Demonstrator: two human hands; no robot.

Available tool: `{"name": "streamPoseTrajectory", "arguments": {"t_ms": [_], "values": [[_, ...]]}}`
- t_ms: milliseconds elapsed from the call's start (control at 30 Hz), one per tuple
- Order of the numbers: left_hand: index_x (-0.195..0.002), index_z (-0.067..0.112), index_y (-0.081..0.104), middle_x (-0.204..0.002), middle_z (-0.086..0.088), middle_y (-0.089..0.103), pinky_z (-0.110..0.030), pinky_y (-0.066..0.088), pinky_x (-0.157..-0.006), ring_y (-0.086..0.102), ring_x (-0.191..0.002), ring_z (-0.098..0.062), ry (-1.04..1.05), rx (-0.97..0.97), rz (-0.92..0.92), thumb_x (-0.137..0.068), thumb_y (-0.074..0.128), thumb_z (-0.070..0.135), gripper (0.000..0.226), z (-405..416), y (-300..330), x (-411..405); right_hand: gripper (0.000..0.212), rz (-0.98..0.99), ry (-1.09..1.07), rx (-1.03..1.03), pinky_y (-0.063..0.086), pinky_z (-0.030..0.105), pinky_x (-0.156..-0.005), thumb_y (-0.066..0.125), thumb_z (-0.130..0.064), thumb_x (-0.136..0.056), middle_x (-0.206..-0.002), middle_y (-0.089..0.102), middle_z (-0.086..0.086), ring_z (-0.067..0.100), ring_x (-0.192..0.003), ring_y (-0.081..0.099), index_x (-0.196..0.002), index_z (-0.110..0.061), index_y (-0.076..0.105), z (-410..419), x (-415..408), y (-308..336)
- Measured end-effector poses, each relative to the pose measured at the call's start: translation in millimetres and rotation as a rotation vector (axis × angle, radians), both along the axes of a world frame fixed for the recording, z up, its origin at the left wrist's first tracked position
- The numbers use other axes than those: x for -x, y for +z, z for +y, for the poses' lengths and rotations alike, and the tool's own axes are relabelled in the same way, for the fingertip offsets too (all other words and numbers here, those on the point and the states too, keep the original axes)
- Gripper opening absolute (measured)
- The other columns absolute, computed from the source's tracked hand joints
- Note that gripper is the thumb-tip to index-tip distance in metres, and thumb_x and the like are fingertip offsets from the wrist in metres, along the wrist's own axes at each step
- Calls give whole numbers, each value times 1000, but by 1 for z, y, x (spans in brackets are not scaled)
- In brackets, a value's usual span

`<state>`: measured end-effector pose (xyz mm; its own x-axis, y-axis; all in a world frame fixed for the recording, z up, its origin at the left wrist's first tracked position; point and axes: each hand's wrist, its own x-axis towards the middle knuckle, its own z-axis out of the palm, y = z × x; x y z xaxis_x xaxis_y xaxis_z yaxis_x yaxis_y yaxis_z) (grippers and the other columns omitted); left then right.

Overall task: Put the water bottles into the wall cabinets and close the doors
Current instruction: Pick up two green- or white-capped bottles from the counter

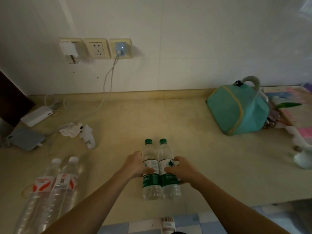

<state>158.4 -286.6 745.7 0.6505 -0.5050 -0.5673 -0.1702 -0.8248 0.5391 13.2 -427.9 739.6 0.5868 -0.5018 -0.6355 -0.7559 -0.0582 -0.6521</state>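
We see a big beige worktop (194,119) that runs back to a white wall (202,48), and its front edge drops off just behind our arms on the right. There is lots of open room on the worktop around the middle. A teal bag (236,108) sits far off on the right, near the wall. Two tall clear bottles with red labels (50,184) stand at the left; their bottoms are cut off by the edge of the view. Two water bottles with green caps (160,171) stand touching side by side near the front edge. Our left hand (135,166) holds the left one, fingers curled round its side. Our right hand (182,171) holds the right one the same way. A white power bank (38,115) lies far left with a cable going up to a wall plug (119,48). Some crumpled white stuff (74,130) is hard to make out. We cannot see any cabinets.
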Motion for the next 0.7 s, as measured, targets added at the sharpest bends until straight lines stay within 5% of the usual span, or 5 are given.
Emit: {"name": "streamPoseTrajectory", "arguments": {"t_ms": [100,300,467,700], "values": [[-140,10,44,-119,-8,59,-35,63,-70,65,-96,-22,51,54,58,-76,86,33,80,-6,-1,-13,65,19,27,37,60,38,-83,73,-38,-87,-115,65,7,20,-96,68,-141,-13,44,-14,-14,-1],[-143,9,46,-134,-10,61,-34,50,-92,59,-113,-22,207,247,-29,-90,70,43,67,-38,-7,-35,69,-76,-38,116,48,31,-86,69,-49,-87,-135,58,7,22,-116,58,-143,-14,47,-39,-62,-9],[-125,6,61,-119,-12,67,-42,55,-92,66,-103,-26,247,246,-13,-92,70,33,45,-56,-18,-41,36,-92,-13,138,58,35,-79,71,-37,-88,-95,70,0,17,-86,67,-115,-14,65,-42,-96,-25],[-119,11,68,-111,-7,70,-36,55,-87,66,-99,-22,290,302,-36,-93,68,26,30,-54,-14,-52,16,-147,-118,94,58,38,-78,76,-25,-86,-91,72,6,18,-79,66,-97,-14,72,-49,-103,-25]]}}
